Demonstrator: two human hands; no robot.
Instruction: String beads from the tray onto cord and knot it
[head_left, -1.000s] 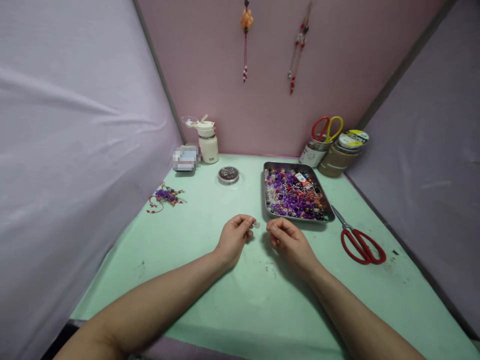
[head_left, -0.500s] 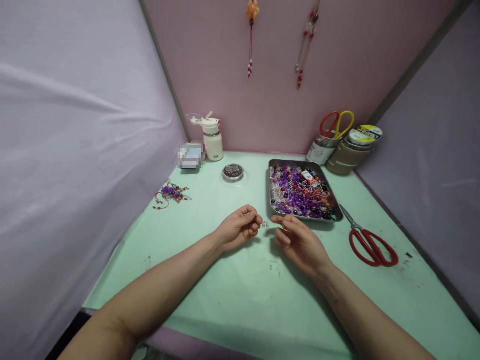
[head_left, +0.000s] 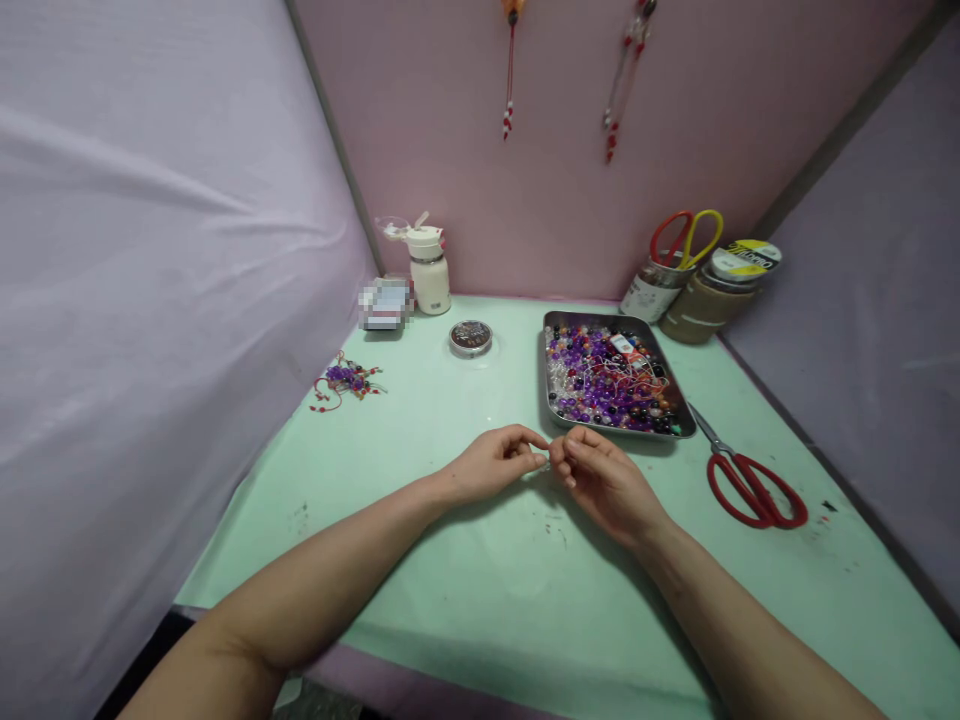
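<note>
My left hand (head_left: 502,464) and my right hand (head_left: 601,480) meet above the green table, just in front of the bead tray. Small clear beads (head_left: 546,466) show at my left thumb tip, partly hidden by the fingers. The left forefinger and thumb close around them, the forefinger reaching to the right fingertips. My right hand is closed, its thumb and forefinger pressed together; whatever lies in that pinch is too small to make out. The metal tray (head_left: 619,432) holds purple, clear, black and orange beads, with thin cord lying on top.
Red-handled scissors (head_left: 757,490) lie right of the tray. Behind stand a scissors tin (head_left: 654,288), a brown jar (head_left: 701,312), a cream bottle (head_left: 430,280) and a round spool (head_left: 471,338). Beaded cords (head_left: 348,380) lie at left. Tassels (head_left: 510,80) hang on the pink wall.
My hands have come together; the gap between their fingertips has closed. My right fingers have drawn into a pinch, and the clear beads are now mostly covered. The view has shifted slightly.
</note>
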